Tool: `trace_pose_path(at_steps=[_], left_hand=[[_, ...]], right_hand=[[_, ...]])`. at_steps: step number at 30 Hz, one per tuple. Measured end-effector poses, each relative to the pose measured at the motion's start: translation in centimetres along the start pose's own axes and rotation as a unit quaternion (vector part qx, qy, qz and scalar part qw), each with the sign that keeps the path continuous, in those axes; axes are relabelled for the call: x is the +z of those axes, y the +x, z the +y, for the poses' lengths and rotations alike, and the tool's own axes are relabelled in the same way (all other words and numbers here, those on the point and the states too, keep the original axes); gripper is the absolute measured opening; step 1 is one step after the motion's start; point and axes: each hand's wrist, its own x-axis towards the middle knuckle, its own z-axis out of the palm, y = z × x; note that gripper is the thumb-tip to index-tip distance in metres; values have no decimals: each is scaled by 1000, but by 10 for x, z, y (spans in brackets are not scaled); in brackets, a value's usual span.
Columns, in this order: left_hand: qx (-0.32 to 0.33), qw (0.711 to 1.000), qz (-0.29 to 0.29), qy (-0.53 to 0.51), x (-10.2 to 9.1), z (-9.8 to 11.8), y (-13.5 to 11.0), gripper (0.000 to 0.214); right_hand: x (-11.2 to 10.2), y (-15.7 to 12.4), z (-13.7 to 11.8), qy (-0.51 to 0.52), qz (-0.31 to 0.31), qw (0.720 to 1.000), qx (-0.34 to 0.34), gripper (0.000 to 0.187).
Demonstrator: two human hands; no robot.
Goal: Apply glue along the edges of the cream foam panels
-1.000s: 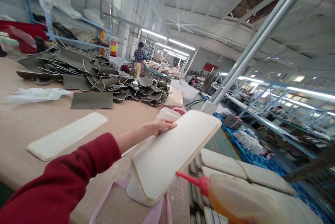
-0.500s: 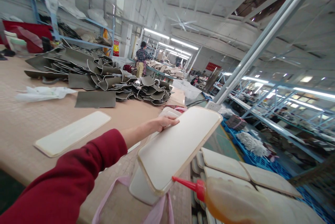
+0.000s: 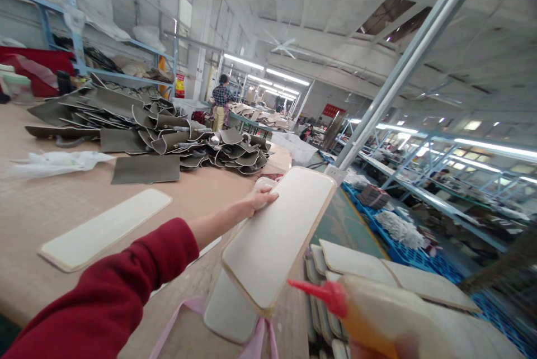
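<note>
My left hand (image 3: 260, 200), in a red sleeve, grips the far left edge of a cream rounded panel (image 3: 277, 236) and holds it tilted above the table edge. At the bottom right a squeeze bottle (image 3: 390, 314) of amber glue with a red nozzle points toward the panel's near corner. My right hand (image 3: 377, 350) holds that bottle, only a sliver of it showing at the frame's bottom edge. Another cream panel (image 3: 229, 308) lies under the held one. A third cream panel (image 3: 103, 228) lies flat on the brown table (image 3: 54, 202).
A heap of grey-olive material pieces (image 3: 168, 130) covers the table's far part, with clear plastic wrap (image 3: 54, 160) at the left. Stacked cream panels (image 3: 377, 275) sit below the table on the right. Blue shelving, a steel post (image 3: 403, 68) and a distant person (image 3: 220, 102) stand beyond.
The held panel has tilted more steeply and shifted slightly left. The bottle has risen, its nozzle now level with the panel's near corner. The view has swung a little.
</note>
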Motion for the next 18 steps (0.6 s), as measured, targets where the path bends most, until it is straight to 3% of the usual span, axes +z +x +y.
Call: trace_pose_path(at_steps=[4,7,11,16,18], left_hand=[[-8,999,20,33,13,-15,-15,65],[-14,999,-28,24,19,-28,-23,59],[-21,996,-82,-3,20,-33,-27,49],[-107,990,-92,-28,17,-29,-27,32],[-112,986,-121,-33,17,-27,-29,26]], right_hand=[[-1,54,3,152,105,981,59,51],[-1,78,7,228,130,962,80,56],[-2,81,17,240,157,954,89,56],[-5,77,28,243,148,953,103,58],[-7,79,30,244,142,953,109,58]])
